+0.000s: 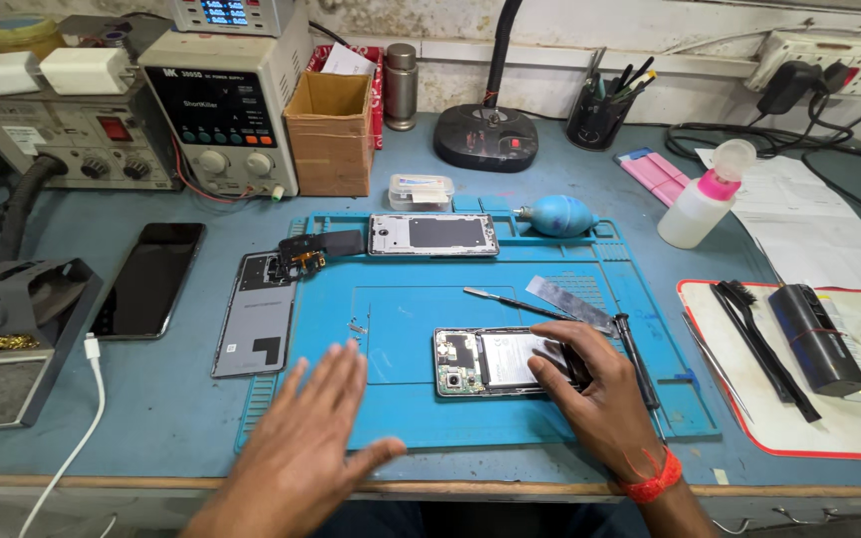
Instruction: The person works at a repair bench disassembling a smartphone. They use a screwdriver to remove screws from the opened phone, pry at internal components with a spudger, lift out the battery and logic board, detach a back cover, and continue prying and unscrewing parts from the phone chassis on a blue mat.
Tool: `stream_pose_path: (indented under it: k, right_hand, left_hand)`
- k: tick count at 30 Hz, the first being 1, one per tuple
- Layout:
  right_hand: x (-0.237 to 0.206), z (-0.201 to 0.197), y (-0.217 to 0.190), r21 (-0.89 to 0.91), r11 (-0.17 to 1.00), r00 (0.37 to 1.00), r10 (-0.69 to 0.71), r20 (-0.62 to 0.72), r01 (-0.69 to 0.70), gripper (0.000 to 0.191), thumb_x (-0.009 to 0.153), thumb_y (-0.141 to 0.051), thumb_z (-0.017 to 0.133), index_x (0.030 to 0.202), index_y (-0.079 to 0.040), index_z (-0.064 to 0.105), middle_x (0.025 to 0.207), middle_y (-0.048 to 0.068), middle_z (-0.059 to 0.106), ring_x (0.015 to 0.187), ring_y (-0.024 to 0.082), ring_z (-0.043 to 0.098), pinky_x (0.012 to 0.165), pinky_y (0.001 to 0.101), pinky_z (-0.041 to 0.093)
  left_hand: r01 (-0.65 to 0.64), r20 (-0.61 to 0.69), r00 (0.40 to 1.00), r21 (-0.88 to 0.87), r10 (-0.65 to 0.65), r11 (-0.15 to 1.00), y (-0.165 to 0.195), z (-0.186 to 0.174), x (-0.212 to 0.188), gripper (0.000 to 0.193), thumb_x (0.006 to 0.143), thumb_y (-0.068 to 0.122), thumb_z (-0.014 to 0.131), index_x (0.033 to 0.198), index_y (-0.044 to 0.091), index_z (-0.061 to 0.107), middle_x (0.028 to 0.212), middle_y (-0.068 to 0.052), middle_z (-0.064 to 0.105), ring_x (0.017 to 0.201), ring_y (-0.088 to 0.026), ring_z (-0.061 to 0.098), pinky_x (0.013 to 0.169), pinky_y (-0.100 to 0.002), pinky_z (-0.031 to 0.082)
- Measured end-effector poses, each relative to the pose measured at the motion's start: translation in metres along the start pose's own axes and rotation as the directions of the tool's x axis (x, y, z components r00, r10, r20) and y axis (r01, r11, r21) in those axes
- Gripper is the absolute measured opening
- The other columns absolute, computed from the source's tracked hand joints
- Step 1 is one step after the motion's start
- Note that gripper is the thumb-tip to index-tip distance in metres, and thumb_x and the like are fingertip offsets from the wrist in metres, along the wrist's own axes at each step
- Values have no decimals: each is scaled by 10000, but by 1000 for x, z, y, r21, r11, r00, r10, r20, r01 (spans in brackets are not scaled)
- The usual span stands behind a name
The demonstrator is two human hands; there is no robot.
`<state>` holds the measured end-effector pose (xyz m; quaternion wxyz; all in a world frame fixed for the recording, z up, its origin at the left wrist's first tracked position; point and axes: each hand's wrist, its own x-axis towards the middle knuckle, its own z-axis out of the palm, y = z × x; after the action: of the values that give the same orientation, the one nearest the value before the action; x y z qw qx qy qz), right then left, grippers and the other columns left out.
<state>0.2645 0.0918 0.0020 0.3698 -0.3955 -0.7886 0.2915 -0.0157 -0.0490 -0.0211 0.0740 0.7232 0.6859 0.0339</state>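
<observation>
Head view, looking down on a cluttered blue bench (151, 418). A turquoise work mat (401, 399) covers the middle. Far left stand a grey power supply (226, 110) and a small cardboard box (329, 130). On the mat's far edge lie a silver phone frame (433, 235) and a blue rubber air blower (560, 214). Left of the mat rest a grey phone back cover (256, 314) and a dark phone (151, 279), screen up. A metal spudger (505, 301) lies just beyond the hands. Far right sit a white squeeze bottle (700, 204) with a pink collar and a red-edged tray (799, 438) holding black brushes.

The opened phone (495, 361) lies flat near the mat's centre, its back off, showing a circuit board at its left end and a pale battery. The right hand (590, 384) presses its fingers on the phone's right end, steadying it without closing round it. The left hand (316, 433) hovers flat above the mat, fingers spread, its grip empty, left of the phone and apart from it.
</observation>
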Motion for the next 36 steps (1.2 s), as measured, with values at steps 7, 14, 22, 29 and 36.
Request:
stream_pose_path:
  k: [7,14,22,29,36]
  right_hand:
    - [1,1,2,-34,998,998,-61,3,61,342,869,-167,735,1184,-41,694,1118,107,734,961,193,738,816,314,578]
    - [2,0,2,-19,999,999,-35,9,36,343,870,-173,735,1189,-52,699,1115,103,737,953,192,741,807,311,581]
    - [1,-1,0,-41,998,999,-42,-3,42,347,868,-175,736,1191,-52,699,1111,97,738,956,180,734,806,310,574]
    - [-1,-1,2,-61,996,997,54,-51,-57,331,870,-174,734,1181,-61,715,1062,80,757,892,187,705,785,321,551]
    - [-3,-1,21,186,980,958,-20,-285,76,197,957,-75,678,1134,3,713,1100,93,735,1033,148,675,921,274,516]
  left_hand:
    - [81,96,993,-56,-75,995,5,-3,18,1048,929,794,241,1593,-9,131,1702,-211,49,1582,-325,-3,1208,-456,30]
    - [68,-19,997,-96,-70,993,-5,-2,46,1036,930,784,267,1577,3,58,1718,-207,-22,1534,-318,-2,1214,-438,53]
    - [9,-108,994,-115,-22,993,2,-1,71,998,925,764,351,1596,75,87,1727,-190,-67,1539,-330,-60,1218,-493,30]
    - [-139,-123,987,-364,101,921,23,-12,67,1084,749,609,754,1619,185,265,1505,-182,447,1471,-312,343,1248,-553,52]
    - [-233,-289,951,-448,107,863,22,-14,66,932,692,442,876,1467,173,433,1377,-125,610,1341,-300,530,1238,-568,101]
